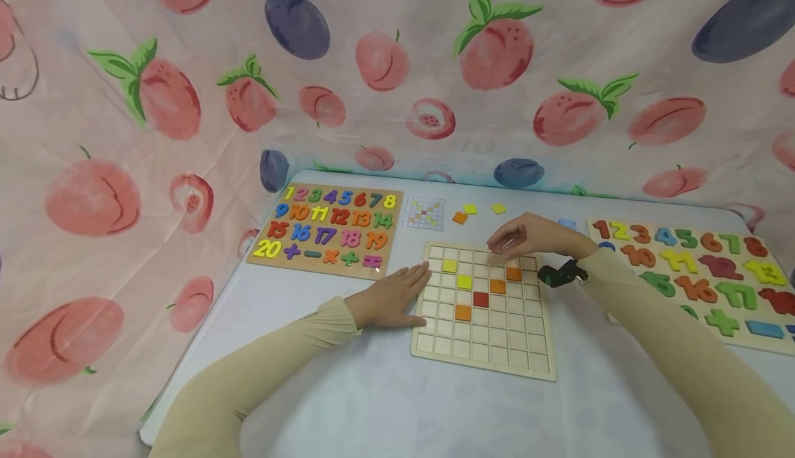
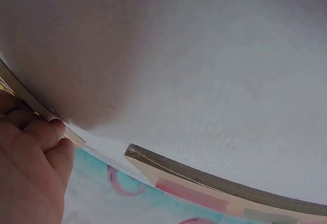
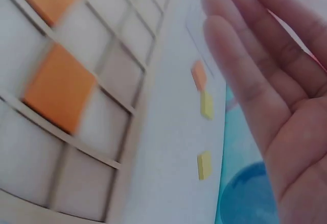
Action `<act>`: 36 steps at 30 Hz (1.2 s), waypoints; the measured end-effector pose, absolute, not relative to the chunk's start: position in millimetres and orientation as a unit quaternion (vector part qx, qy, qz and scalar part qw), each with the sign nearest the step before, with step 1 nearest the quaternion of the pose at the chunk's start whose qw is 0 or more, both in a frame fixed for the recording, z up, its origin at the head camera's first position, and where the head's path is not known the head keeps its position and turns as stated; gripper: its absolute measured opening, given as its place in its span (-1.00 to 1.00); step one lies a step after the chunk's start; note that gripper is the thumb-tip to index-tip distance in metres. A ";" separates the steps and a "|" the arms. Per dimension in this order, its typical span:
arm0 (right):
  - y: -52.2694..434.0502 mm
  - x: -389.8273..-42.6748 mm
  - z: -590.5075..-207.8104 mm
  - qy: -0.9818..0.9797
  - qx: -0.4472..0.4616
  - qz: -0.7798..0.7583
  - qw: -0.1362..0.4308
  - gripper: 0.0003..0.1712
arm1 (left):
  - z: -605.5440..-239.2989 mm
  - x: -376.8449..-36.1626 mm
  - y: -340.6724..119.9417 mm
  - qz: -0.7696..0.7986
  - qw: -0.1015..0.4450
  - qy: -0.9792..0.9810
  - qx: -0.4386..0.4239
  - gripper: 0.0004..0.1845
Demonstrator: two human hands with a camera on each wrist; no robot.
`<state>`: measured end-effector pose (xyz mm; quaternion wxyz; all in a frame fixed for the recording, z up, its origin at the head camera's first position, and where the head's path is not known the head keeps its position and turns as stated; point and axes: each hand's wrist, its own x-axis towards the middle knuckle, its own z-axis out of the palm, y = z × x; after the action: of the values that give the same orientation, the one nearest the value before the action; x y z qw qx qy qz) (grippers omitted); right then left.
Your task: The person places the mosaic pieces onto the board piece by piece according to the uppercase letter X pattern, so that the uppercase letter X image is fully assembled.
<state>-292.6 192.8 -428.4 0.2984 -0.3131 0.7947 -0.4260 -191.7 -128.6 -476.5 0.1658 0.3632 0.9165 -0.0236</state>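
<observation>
A wooden grid board (image 1: pixel 503 360) lies on the white table. In its squares sit two yellow tiles, including one yellow tile (image 1: pixel 464 282), a red tile (image 1: pixel 481 299) and three orange tiles, one of them an orange tile (image 3: pixel 61 89) near the right wrist camera. My left hand (image 1: pixel 394 298) rests with extended fingers at the board's left edge. Over the board's far edge hovers my right hand (image 1: pixel 524 237), its fingers slightly bent and holding nothing. Beyond the board lie a loose orange tile (image 1: pixel 459 217) and two loose yellow tiles, one being a yellow tile (image 1: pixel 499 208).
A printed grid card (image 1: pixel 424 213) lies behind the board. To the left is a number puzzle board (image 1: pixel 323 268); another number board (image 1: pixel 683 227) lies right, partly under the right forearm. A blue piece (image 1: pixel 566 223) sits near the right wrist. Fruit-patterned cloth (image 1: pixel 373 127) hangs behind the table.
</observation>
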 end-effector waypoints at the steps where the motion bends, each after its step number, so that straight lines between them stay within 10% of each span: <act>1: 192.8 -296.9 -427.9 0.797 -0.309 -0.428 0.294 -0.53 | -476.4 -191.9 -128.5 -0.025 0.166 0.917 0.363 0.02; 36: 123.6 -375.7 -462.2 0.856 -0.236 -0.417 0.191 -0.53 | -480.0 -193.5 -129.4 -0.030 0.164 0.916 0.366 0.03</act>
<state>-375.7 123.6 -462.2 0.1913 -0.2363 0.8564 -0.4173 -193.5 -129.4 -480.0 0.1636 0.3659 0.9157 -0.0301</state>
